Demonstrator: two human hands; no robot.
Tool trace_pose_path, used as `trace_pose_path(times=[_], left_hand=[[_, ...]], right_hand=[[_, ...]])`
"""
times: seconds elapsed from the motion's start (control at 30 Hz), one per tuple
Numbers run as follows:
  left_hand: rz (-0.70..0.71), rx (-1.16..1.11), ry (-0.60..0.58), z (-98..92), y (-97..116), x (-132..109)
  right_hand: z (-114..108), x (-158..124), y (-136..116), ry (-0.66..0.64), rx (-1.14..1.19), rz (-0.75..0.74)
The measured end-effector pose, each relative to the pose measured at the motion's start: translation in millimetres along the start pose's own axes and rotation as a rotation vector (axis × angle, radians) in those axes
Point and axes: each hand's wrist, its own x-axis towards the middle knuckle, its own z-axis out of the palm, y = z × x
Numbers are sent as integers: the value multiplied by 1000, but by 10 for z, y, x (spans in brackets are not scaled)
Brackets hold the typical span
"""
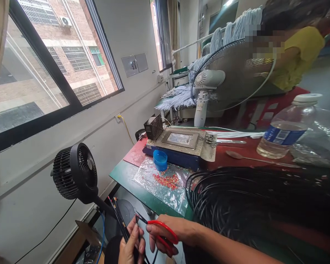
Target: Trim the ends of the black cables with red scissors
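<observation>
while the left hand closes around a thin bundle of black wires, the bundle stands tilted up and away from the body, below the near edge of the green table. the grip sits low on the bundle; this leaves the upper ends free and, by judgement, steadies them near the blades. the right hand holds the red scissors with fingers through the red loops. the dark blades point left toward the left hand and appear only narrowly parted, just beside the wires. whether a blade touches a wire cannot be determined.

a large coil of black cable lies on the table just beside the right forearm, probably to stay within reach. a clear plastic sheet lies flat at the table corner and carries small red pieces, with a blue cap at its far edge; the sheet appears to keep the loose pieces together. a small black fan stands left of the table. behind the sheet sit a blue-based metal unit, a spoon and a water bottle. another person's yellow sleeve shows at far right.
</observation>
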Motion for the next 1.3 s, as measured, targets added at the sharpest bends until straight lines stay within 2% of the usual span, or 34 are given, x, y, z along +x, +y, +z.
trace_pose_path(times=[0.37, 0.43, 0.57, 0.67, 1.07, 1.3], left_hand=[[35, 23, 49, 40, 30, -20], [53, 41, 87, 52, 14, -21], [107, 52, 157, 81, -66, -25], [166, 38, 192, 113, -133, -34], [296, 287, 232, 158, -158, -83], [291, 332, 220, 131, -175, -79]], right_hand=[[35, -25, -44, 44, 16, 3], [27, 7, -27, 139, 20, -30], [1, 68, 13, 413, 16, -92], [-8, 73, 9, 483, 13, -130], [1, 23, -42, 473, 0, -147], [-36, 65, 51, 436, 38, -153]])
